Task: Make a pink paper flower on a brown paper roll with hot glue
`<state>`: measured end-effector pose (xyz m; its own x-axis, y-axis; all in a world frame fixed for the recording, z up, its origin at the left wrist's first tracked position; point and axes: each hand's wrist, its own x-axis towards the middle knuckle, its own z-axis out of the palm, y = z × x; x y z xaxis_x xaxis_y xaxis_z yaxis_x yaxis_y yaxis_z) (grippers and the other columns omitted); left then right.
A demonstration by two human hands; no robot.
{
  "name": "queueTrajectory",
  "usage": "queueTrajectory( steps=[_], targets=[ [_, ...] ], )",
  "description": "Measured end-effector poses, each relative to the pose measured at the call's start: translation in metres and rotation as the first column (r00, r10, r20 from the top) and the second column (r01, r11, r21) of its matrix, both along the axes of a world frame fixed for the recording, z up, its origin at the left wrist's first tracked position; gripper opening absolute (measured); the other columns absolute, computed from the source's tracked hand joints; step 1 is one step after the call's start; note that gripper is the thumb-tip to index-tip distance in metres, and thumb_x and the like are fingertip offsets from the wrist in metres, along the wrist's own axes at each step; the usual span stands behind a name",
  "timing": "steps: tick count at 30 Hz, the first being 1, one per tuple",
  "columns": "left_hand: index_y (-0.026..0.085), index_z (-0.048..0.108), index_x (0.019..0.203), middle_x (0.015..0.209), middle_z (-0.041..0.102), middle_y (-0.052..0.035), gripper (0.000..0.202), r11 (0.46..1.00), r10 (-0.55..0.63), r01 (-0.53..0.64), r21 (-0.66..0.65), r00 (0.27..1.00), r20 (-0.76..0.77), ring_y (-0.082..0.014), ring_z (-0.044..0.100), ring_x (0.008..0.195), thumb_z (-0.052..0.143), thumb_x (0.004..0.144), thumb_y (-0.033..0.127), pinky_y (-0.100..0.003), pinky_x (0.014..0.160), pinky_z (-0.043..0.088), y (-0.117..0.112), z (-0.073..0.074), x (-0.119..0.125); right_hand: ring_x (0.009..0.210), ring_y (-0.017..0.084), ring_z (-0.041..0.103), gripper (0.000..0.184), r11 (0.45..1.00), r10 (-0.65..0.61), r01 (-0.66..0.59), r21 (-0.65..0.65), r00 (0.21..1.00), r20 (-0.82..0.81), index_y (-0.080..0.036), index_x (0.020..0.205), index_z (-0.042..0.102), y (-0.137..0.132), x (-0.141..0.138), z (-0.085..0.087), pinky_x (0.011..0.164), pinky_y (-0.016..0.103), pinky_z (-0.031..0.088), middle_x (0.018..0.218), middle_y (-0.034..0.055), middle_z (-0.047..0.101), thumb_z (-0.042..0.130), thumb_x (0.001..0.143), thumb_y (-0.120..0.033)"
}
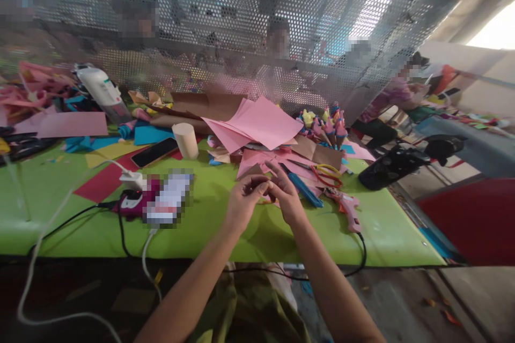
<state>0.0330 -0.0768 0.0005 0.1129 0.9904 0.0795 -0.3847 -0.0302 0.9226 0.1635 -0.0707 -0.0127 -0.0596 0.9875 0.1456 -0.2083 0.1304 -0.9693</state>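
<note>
My left hand (242, 201) and my right hand (286, 196) meet over the green table (52, 193), fingertips pinched together on a small pinkish piece that I cannot make out. Just beyond them lies a heap of pink paper sheets (257, 123) and brown paper (205, 104). A blue-handled tool (303, 188), scissors with red and yellow handles (328, 174) and a pink glue gun (349, 210) lie right of my right hand.
A cream paper roll (185, 140) and a phone (155, 152) lie left of centre, by a red sheet (105, 179) and chargers with cables (134, 198). Small paper cones (328, 124) stand at the back. A perforated metal screen (241, 21) backs the table; people sit behind it.
</note>
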Motion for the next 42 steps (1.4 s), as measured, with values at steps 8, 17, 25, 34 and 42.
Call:
queueTrajectory(
  steps=[8, 17, 25, 34, 42],
  targets=[
    [0.017, 0.071, 0.079, 0.068, 0.068, 0.0005, 0.027, 0.998, 0.019, -0.014, 0.068, 0.998, -0.065, -0.0128, 0.064, 0.060, 0.082, 0.073, 0.041, -0.024, 0.057, 0.057, 0.000, 0.005, -0.003, 0.056, 0.011, 0.041, 0.070, 0.991, 0.109, -0.116, -0.067, 0.989, -0.099, -0.022, 0.137, 0.058, 0.001, -0.001, -0.002, 0.048, 0.024, 0.025, 0.068, -0.0035, 0.056, 0.077, 0.077, -0.052],
    [0.018, 0.067, 0.075, 0.065, 0.067, 0.0017, 0.030, 0.999, 0.028, -0.027, 0.033, 0.999, -0.046, -0.0127, 0.064, 0.055, 0.083, 0.070, 0.042, -0.024, 0.053, 0.057, -0.001, 0.009, -0.001, 0.055, 0.011, 0.041, 0.066, 0.985, 0.124, -0.137, -0.104, 0.985, -0.123, -0.022, 0.132, 0.061, 0.000, -0.001, -0.001, 0.050, 0.025, 0.023, 0.065, -0.0049, 0.053, 0.079, 0.075, -0.050],
    [0.018, 0.064, 0.075, 0.066, 0.066, 0.0011, 0.034, 0.995, 0.080, -0.072, 0.068, 0.991, -0.111, -0.0125, 0.062, 0.058, 0.082, 0.072, 0.047, -0.023, 0.053, 0.054, 0.000, 0.006, 0.000, 0.054, 0.010, 0.039, 0.067, 0.984, 0.123, -0.141, -0.105, 0.979, -0.160, -0.021, 0.131, 0.060, 0.002, -0.002, 0.000, 0.049, 0.024, 0.022, 0.063, -0.0066, 0.051, 0.082, 0.074, -0.049],
    [0.019, 0.062, 0.080, 0.074, 0.064, -0.0002, 0.032, 0.987, 0.104, -0.084, 0.136, 0.985, -0.140, -0.0137, 0.060, 0.071, 0.070, 0.084, 0.049, -0.025, 0.070, 0.052, -0.008, 0.003, 0.006, 0.057, 0.012, 0.043, 0.059, 0.975, 0.128, -0.174, -0.141, 0.950, -0.285, -0.020, 0.124, 0.066, 0.000, 0.002, 0.006, 0.050, 0.023, 0.033, 0.065, -0.0047, 0.052, 0.078, 0.076, -0.052],
    [0.021, 0.078, 0.096, 0.095, 0.072, -0.0068, 0.021, 0.968, 0.117, -0.070, 0.242, 0.976, -0.185, -0.0196, 0.067, 0.092, 0.068, 0.087, 0.037, -0.029, 0.083, 0.054, -0.001, 0.014, 0.005, 0.064, 0.010, 0.051, 0.052, 0.947, 0.135, -0.237, -0.217, 0.907, -0.400, -0.026, 0.114, 0.073, 0.001, 0.006, 0.000, 0.055, 0.019, 0.042, 0.075, -0.0028, 0.059, 0.086, 0.068, -0.047]
  ],
)
